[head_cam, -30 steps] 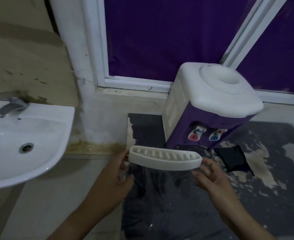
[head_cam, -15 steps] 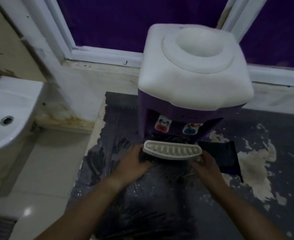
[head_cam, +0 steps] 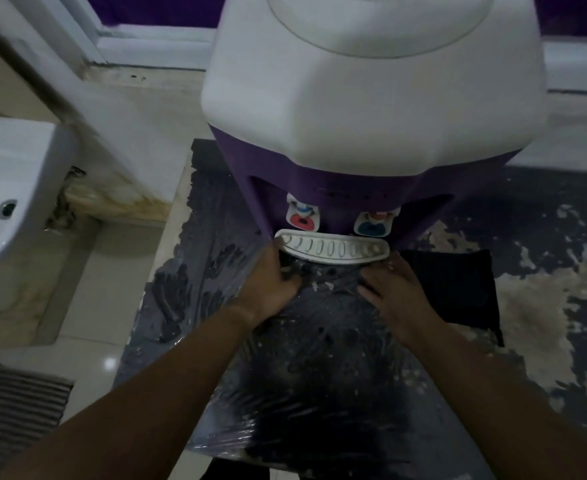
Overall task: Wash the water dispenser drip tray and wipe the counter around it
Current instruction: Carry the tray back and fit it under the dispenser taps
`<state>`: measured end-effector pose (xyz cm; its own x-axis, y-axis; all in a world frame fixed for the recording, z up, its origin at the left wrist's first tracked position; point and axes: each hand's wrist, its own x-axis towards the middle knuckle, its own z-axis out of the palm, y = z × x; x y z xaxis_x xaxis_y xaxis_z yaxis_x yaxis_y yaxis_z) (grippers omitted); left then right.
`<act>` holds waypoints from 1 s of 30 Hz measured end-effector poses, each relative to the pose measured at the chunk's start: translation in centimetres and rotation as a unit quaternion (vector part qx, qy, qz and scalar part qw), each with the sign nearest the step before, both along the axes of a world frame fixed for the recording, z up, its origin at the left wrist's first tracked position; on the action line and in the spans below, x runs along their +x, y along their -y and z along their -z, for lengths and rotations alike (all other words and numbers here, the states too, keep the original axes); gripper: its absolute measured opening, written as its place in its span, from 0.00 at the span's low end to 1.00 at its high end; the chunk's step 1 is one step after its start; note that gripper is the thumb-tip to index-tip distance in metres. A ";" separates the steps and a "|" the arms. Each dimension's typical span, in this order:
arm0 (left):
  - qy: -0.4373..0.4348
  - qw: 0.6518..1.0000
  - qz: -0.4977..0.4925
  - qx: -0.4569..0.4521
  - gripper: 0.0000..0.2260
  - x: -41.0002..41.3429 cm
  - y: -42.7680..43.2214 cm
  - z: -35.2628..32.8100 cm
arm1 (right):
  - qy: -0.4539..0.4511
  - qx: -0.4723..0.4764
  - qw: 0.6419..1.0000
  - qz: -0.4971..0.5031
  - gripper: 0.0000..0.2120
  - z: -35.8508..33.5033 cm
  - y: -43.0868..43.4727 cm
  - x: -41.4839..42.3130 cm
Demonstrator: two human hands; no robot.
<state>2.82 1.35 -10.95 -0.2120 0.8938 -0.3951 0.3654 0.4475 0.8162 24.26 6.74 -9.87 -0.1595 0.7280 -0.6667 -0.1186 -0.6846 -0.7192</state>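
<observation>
Both my hands are at the drip tray, one at each end. My left hand is curled against the tray's left end, fingers tucked underneath it and out of sight, so I have hold of that end. My right hand lies flatter, fingers stretched toward the tray's right end and touching its lower edge; whether they close on it I cannot tell, because the tips are hidden under the rim.

The tray is white, long and gently curved, with a row of oval slots along its top. It sits level at the foot of the water dispenser, right under the two taps, the red tap on the left and the blue tap on the right. Its back edge meets the purple front of the dispenser, which has a white top.

The dispenser stands toward the back of the surface, a dark top that is scuffed and flaking, with pale patches showing through on the right side. A black cloth lies flat on the surface just right of my right hand, its near corner reaching toward the front edge.

Off the left edge of the surface a white sink hangs on the wall, and a striped mat lies on the floor below.
</observation>
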 end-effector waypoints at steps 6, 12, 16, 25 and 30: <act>0.133 0.979 -0.149 -0.035 0.21 1.5 -1.3 -0.1 | 0.020 0.037 0.998 0.039 0.26 0.6 0.6 -0.6; 0.291 0.918 -0.264 -0.051 0.11 2.3 -2.3 -2.0 | 0.019 0.071 0.996 0.055 0.25 0.8 0.9 -1.3; 0.275 0.926 -0.254 -0.045 0.17 2.1 -1.9 -1.5 | 0.034 0.086 0.994 0.051 0.28 1.4 1.3 -1.4; 0.009 0.991 -0.055 -0.125 0.22 0.2 -2.4 0.1 | 0.119 0.140 0.979 -0.090 0.34 2.2 1.0 -1.0; -0.009 0.995 -0.036 -0.088 0.26 1.3 -0.9 -1.4 | 0.368 0.240 0.858 -0.266 0.46 3.0 1.7 0.8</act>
<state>4.12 2.20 -9.59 -0.2807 0.7938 -0.5395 0.3415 0.6079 0.7168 25.02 5.02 -12.87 -0.2190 0.9013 -0.3738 0.7258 -0.1056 -0.6797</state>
